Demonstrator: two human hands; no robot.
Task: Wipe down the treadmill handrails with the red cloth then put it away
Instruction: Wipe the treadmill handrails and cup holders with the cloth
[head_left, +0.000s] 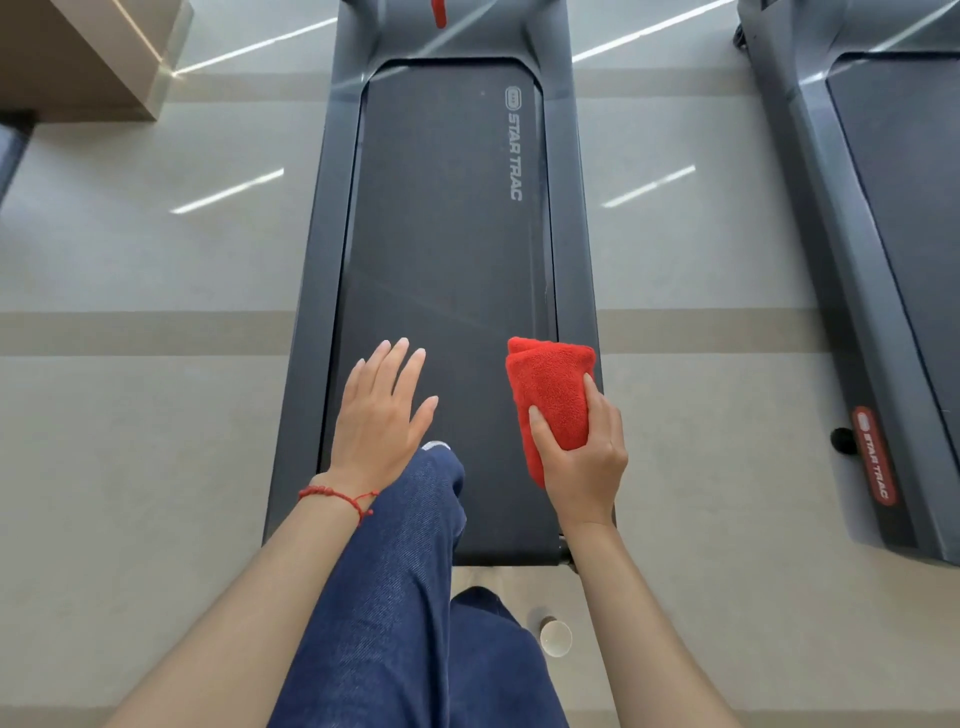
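Note:
A dark grey treadmill (447, 218) with a black belt runs straight ahead of me. My right hand (584, 462) grips a folded red cloth (553, 395) above the belt's right edge. My left hand (379, 415) hovers flat with fingers spread over the left part of the belt and holds nothing; a red string bracelet circles its wrist. My leg in blue jeans (410, 545) steps onto the belt's rear end. The handrails are out of view; only a red tab (439, 13) shows at the treadmill's far end.
A second treadmill (878, 260) stands on the right. Pale glossy floor (156, 415) lies on both sides. A beige block (88, 57) sits at the top left. A small white cup (556, 636) stands on the floor behind the treadmill's right rear corner.

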